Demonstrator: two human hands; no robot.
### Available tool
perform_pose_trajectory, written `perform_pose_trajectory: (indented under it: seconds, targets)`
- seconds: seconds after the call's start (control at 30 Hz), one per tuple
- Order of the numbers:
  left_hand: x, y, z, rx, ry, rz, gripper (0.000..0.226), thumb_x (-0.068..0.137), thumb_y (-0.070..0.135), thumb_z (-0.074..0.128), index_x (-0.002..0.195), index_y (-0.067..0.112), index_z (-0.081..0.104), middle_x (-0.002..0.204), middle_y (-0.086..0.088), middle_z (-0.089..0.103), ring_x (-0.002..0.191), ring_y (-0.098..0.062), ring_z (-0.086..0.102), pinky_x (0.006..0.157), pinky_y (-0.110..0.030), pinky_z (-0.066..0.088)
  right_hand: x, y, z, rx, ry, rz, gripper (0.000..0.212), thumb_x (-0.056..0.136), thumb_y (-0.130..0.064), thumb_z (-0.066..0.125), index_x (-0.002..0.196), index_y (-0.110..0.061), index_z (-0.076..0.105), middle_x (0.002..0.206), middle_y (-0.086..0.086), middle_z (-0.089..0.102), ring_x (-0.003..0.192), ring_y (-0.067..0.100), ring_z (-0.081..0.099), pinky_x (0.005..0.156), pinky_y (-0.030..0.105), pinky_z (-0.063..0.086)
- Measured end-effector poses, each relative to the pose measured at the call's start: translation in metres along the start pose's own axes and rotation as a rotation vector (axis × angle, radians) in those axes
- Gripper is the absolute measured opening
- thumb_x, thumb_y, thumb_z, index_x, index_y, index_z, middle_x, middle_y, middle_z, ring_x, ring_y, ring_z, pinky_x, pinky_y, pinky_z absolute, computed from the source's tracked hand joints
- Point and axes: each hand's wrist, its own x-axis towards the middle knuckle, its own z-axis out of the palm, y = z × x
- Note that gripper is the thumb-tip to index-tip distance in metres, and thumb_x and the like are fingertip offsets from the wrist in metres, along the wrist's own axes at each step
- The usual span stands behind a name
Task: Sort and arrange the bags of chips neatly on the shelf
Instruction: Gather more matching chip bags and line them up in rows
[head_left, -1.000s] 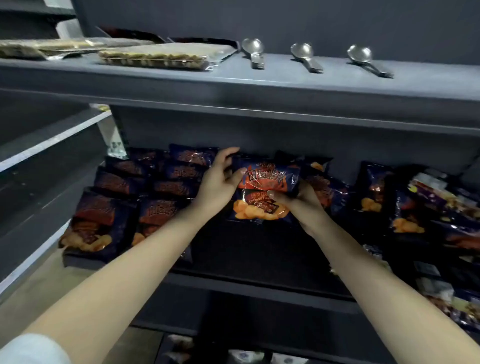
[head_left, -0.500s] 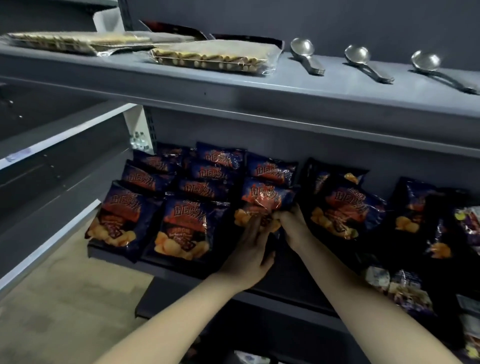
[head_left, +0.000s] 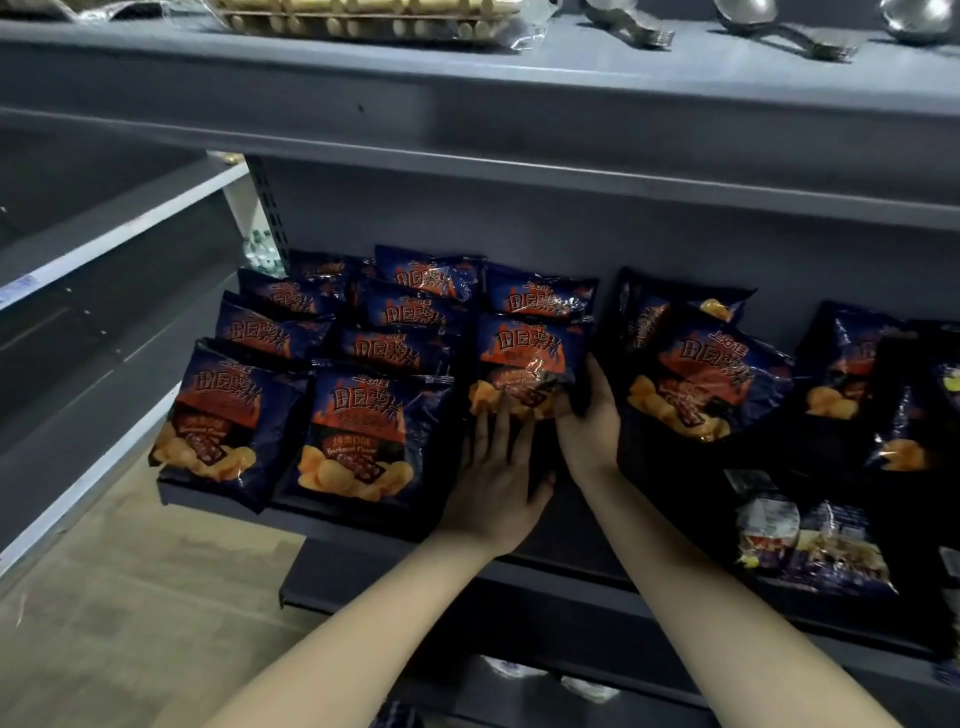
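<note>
A dark grey shop shelf (head_left: 234, 512) runs across in front of you. Nearest, your left hand (head_left: 493, 483) lies flat with its fingers straight, the fingertips touching the lower edge of the bag of chips (head_left: 530, 353) that you seem to be setting in place. Your right hand (head_left: 589, 421) grips that bag's lower right corner, thumb up along its side and the other fingers tucked out of sight beneath. The bag sits at the front of a third column, overlapping one bag behind it. To its left, two columns (head_left: 363, 426) of matching barbecue bags are already tiered neatly, so I judge the job roughly half done. Further right, loose bags (head_left: 701, 379) lie tilted and overlapping, with other packets (head_left: 810, 540) in front; these are left to sort. Farthest, the upper shelf (head_left: 519, 78) holds spoons (head_left: 628, 28) and a wafer pack (head_left: 363, 15).
</note>
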Motion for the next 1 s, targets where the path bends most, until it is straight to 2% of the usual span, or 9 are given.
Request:
perform_pose_trajectory:
  seconds: [0.1, 0.27, 0.4, 0.53, 0.67, 0.73, 0.87, 0.93, 1.0]
  targets:
    - [0.000, -0.001, 0.001, 0.020, -0.007, -0.008, 0.082, 0.079, 0.061, 0.004, 0.149, 0.019, -0.003, 0.155, -0.006, -0.023, 0.134, -0.022, -0.031, 0.110, -0.039, -0.011, 0.001, 0.002, 0.001, -0.037, 0.008, -0.028, 0.057, 0.091, -0.009, 0.054, 0.144, -0.011, 0.033, 0.146, 0.008, 0.041, 0.136, 0.020, 0.035, 0.101, 0.014, 0.023]
    - [0.000, -0.001, 0.002, 0.037, -0.011, -0.011, 0.083, 0.078, 0.061, 0.003, 0.149, 0.020, -0.004, 0.155, -0.006, -0.023, 0.139, -0.025, -0.026, 0.112, -0.040, -0.010, 0.001, 0.002, 0.002, -0.042, 0.020, -0.041, 0.056, 0.091, -0.008, 0.053, 0.144, -0.010, 0.034, 0.144, 0.009, 0.042, 0.135, 0.022, 0.036, 0.098, 0.011, 0.023]
    - [0.000, -0.001, 0.001, 0.026, -0.004, -0.008, 0.082, 0.079, 0.061, 0.004, 0.149, 0.021, -0.006, 0.154, -0.006, -0.024, 0.132, -0.021, -0.033, 0.110, -0.039, -0.013, -0.001, -0.001, 0.002, -0.088, 0.055, -0.086, 0.056, 0.091, -0.004, 0.053, 0.143, -0.006, 0.033, 0.143, 0.014, 0.039, 0.133, 0.026, 0.036, 0.095, 0.004, 0.019]
    - [0.000, 0.000, -0.002, 0.008, 0.002, 0.010, 0.070, 0.095, 0.050, 0.028, 0.150, 0.021, -0.004, 0.155, -0.005, -0.022, 0.133, -0.021, -0.032, 0.114, -0.042, -0.009, -0.015, -0.007, -0.002, -0.125, 0.062, -0.230, 0.053, 0.090, -0.001, 0.052, 0.141, -0.003, 0.035, 0.141, 0.017, 0.035, 0.131, 0.025, 0.035, 0.092, -0.009, 0.012]
    - [0.001, 0.002, -0.007, -0.052, 0.109, 0.137, 0.066, 0.094, 0.040, 0.032, 0.150, 0.018, 0.006, 0.150, 0.002, -0.022, 0.140, -0.018, -0.022, 0.118, -0.037, -0.004, -0.021, -0.019, -0.024, -0.150, 0.057, -0.410, 0.049, 0.090, -0.002, 0.054, 0.137, -0.003, 0.040, 0.138, 0.016, 0.037, 0.125, 0.011, 0.032, 0.098, -0.004, 0.016]
    - [0.005, 0.008, -0.011, -0.104, 0.167, 0.185, 0.063, 0.095, 0.032, 0.042, 0.149, 0.019, 0.011, 0.153, 0.002, -0.016, 0.142, -0.016, -0.016, 0.116, -0.032, -0.006, -0.018, -0.026, -0.042, -0.166, 0.086, -0.469, 0.047, 0.089, -0.003, 0.054, 0.135, -0.001, 0.042, 0.136, 0.016, 0.038, 0.126, 0.010, 0.032, 0.102, 0.000, 0.018]
    - [0.022, 0.045, -0.022, -0.232, 0.245, 0.250, 0.060, 0.093, 0.021, 0.051, 0.146, 0.012, 0.025, 0.156, -0.001, 0.002, 0.142, -0.013, -0.005, 0.116, -0.032, 0.002, -0.012, -0.037, -0.079, -0.168, 0.165, -0.493, 0.043, 0.089, -0.011, 0.049, 0.130, 0.001, 0.045, 0.134, 0.017, 0.041, 0.126, 0.017, 0.036, 0.105, 0.006, 0.023]
    - [0.030, 0.068, -0.023, -0.273, 0.269, 0.325, 0.059, 0.090, 0.018, 0.054, 0.144, 0.010, 0.032, 0.155, -0.006, 0.018, 0.141, -0.014, 0.006, 0.116, -0.035, 0.010, -0.015, -0.040, -0.101, -0.180, 0.202, -0.489, 0.043, 0.089, -0.017, 0.046, 0.129, 0.000, 0.046, 0.133, 0.016, 0.041, 0.125, 0.016, 0.037, 0.103, 0.005, 0.023]
    - [0.036, 0.093, -0.020, -0.305, 0.257, 0.435, 0.057, 0.089, 0.025, 0.053, 0.140, 0.008, 0.037, 0.149, -0.010, 0.032, 0.140, -0.019, 0.021, 0.115, -0.040, 0.022, -0.020, -0.041, -0.126, -0.201, 0.236, -0.501, 0.041, 0.089, -0.015, 0.045, 0.127, 0.000, 0.047, 0.132, 0.016, 0.043, 0.125, 0.012, 0.037, 0.104, 0.008, 0.025]
